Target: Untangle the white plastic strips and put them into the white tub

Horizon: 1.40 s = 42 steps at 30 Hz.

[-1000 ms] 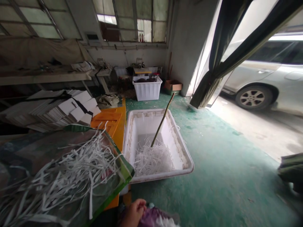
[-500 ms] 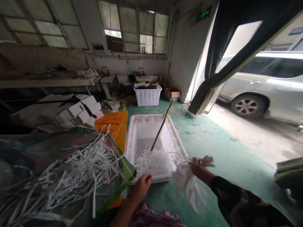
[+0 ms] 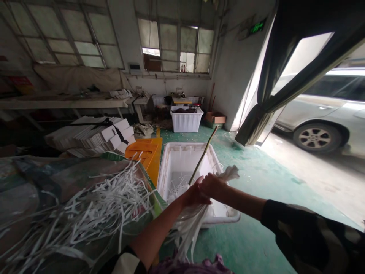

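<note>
Both my hands meet over a white plastic tub (image 3: 182, 149) on the green floor. My right hand (image 3: 213, 184) is closed on a bundle of white paper strips (image 3: 189, 224) that hangs down and also sticks out past the knuckles. My left hand (image 3: 194, 195) grips the same bundle just below it. Loose white shreds (image 3: 178, 186) lie in the tub, and a thin bamboo stick (image 3: 204, 153) leans in it. A big pile of white paper strips (image 3: 94, 207) covers the table (image 3: 57, 179) at my left.
An orange crate (image 3: 146, 150) stands between table and tub. Stacks of white card (image 3: 94, 135) lie behind it. A second white crate (image 3: 186, 118) sits by the far wall. A dark curtain (image 3: 273, 83) hangs at the open doorway, with a silver car (image 3: 327, 114) outside.
My left hand rose from the tub's near rim and took hold of the strip bundle. My right hand brought the bundle left and up over the tub. The view tilted upward.
</note>
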Motion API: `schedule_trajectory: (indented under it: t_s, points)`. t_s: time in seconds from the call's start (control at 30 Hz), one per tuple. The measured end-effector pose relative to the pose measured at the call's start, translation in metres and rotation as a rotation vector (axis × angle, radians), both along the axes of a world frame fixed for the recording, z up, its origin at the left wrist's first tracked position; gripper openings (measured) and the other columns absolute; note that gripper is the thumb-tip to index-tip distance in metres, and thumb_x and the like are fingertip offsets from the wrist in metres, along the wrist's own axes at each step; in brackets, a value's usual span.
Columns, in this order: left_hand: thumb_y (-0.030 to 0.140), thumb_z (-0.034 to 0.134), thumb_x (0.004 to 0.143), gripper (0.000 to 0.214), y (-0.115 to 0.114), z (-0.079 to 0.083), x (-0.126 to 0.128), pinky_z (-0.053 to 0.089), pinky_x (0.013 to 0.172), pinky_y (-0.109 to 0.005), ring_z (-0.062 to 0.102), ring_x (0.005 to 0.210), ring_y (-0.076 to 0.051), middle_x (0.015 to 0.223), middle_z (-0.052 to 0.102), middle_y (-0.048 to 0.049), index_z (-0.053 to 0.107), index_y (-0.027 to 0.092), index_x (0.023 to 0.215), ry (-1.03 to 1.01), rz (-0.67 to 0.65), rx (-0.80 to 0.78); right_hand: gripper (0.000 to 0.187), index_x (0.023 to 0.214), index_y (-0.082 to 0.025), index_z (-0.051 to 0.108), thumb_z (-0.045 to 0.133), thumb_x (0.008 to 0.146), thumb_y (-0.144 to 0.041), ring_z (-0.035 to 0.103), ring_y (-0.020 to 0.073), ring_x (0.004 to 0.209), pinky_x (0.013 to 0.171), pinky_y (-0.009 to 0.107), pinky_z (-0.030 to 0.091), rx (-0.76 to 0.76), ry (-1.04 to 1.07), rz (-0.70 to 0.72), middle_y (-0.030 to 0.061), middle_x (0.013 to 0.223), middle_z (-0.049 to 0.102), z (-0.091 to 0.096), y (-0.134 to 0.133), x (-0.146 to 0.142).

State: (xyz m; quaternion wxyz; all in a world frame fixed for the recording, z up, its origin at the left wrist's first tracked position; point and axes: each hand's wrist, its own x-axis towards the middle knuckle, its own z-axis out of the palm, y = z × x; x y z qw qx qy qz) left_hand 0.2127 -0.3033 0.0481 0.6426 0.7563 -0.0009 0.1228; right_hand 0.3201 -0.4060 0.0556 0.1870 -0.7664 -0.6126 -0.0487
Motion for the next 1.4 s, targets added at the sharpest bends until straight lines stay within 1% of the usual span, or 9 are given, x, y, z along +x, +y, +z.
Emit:
schedule_trajectory:
  t_s: [0.17, 0.3, 0.4, 0.53, 0.73, 0.9, 1.0, 1.2, 1.4]
  points:
    - [0.016, 0.074, 0.052, 0.041, -0.014, 0.007, 0.008, 0.048, 0.069, -0.033, 0.059, 0.070, -0.020, 0.073, 0.066, -0.0027, 0.060, 0.013, 0.090, 0.150, 0.104, -0.254, 0.029, 0.071, -0.020, 0.064, 0.045, 0.076, 0.001, 0.060, 0.0222, 0.094, 0.104, 0.048, 0.030, -0.110, -0.194, 0.210, 0.0041, 0.077, 0.068, 0.059, 0.013, 0.000]
    - [0.018, 0.068, 0.054, 0.023, -0.013, 0.014, 0.014, 0.045, 0.055, -0.028, 0.053, 0.050, -0.013, 0.054, 0.058, 0.0012, 0.059, 0.013, 0.074, 0.107, 0.183, -0.557, 0.043, 0.120, -0.024, 0.054, 0.045, 0.082, -0.006, 0.034, 0.0226, 0.131, 0.113, 0.051, 0.017, 0.075, -0.229, 0.186, 0.0044, 0.134, 0.050, 0.071, 0.005, 0.003]
    - [0.021, 0.068, 0.053, 0.022, 0.003, 0.020, 0.017, 0.042, 0.049, -0.026, 0.052, 0.047, -0.012, 0.052, 0.057, 0.0011, 0.059, 0.012, 0.071, 0.085, 0.338, -0.664, 0.063, 0.140, -0.022, 0.030, 0.052, 0.082, -0.021, 0.015, 0.0281, 0.139, 0.111, 0.056, 0.016, 0.281, -0.073, -0.037, 0.0108, 0.150, 0.024, 0.049, -0.013, 0.005]
    - [0.021, 0.068, 0.052, 0.019, 0.010, 0.031, 0.022, 0.040, 0.045, -0.025, 0.051, 0.044, -0.011, 0.049, 0.056, 0.0023, 0.057, 0.013, 0.065, 0.065, 0.489, -0.669, 0.087, 0.144, -0.023, 0.012, 0.058, 0.076, -0.052, 0.036, 0.0288, 0.130, 0.100, 0.052, 0.036, 0.420, 0.866, -0.106, 0.0172, 0.141, 0.038, -0.002, -0.015, -0.015]
    - [0.019, 0.068, 0.053, 0.018, -0.011, 0.032, 0.027, 0.040, 0.045, -0.024, 0.052, 0.042, -0.012, 0.046, 0.055, 0.0039, 0.056, 0.014, 0.066, 0.122, 0.602, -0.651, 0.078, 0.130, -0.023, 0.038, 0.073, 0.063, -0.045, 0.061, 0.0244, 0.098, 0.088, 0.040, 0.048, 0.441, 1.568, -0.014, 0.0091, 0.110, 0.061, -0.024, 0.003, -0.071]
    - [0.018, 0.069, 0.049, 0.024, -0.012, 0.005, 0.022, 0.041, 0.045, -0.025, 0.053, 0.044, -0.013, 0.047, 0.056, 0.0018, 0.056, 0.012, 0.069, 0.211, 0.532, -0.876, 0.051, 0.104, -0.017, 0.053, 0.070, 0.060, -0.037, 0.056, 0.0142, 0.058, 0.056, 0.029, 0.049, 0.189, 1.677, -0.097, 0.0018, 0.078, 0.062, -0.035, -0.011, -0.061]
    - [0.016, 0.067, 0.048, 0.026, -0.015, -0.006, 0.020, 0.043, 0.046, -0.026, 0.054, 0.044, -0.014, 0.047, 0.057, 0.0015, 0.057, 0.012, 0.072, 0.245, 0.544, -0.958, 0.039, 0.090, -0.017, 0.056, 0.066, 0.055, -0.030, 0.051, 0.0133, 0.053, 0.054, 0.029, 0.046, 0.102, 1.613, -0.140, -0.0012, 0.065, 0.058, -0.049, -0.014, -0.053]
    - [0.019, 0.064, 0.053, 0.016, -0.022, -0.010, 0.027, 0.037, 0.041, -0.022, 0.048, 0.037, -0.010, 0.042, 0.051, 0.0056, 0.053, 0.015, 0.065, 0.213, 0.752, -0.998, 0.068, 0.114, -0.017, 0.051, 0.070, 0.049, -0.027, 0.058, 0.0266, 0.098, 0.087, 0.041, 0.046, 0.451, 1.309, -0.295, 0.0096, 0.106, 0.064, -0.077, -0.015, -0.086]
    - [0.022, 0.062, 0.060, 0.014, -0.016, -0.007, 0.039, 0.036, 0.041, -0.020, 0.047, 0.037, -0.009, 0.041, 0.050, 0.0045, 0.050, 0.016, 0.056, 0.220, 0.739, -1.068, 0.034, 0.083, -0.015, 0.060, 0.065, 0.053, -0.031, 0.062, 0.0252, 0.071, 0.068, 0.038, 0.051, 0.407, 1.464, -0.473, 0.0073, 0.074, 0.067, -0.088, -0.012, -0.099]
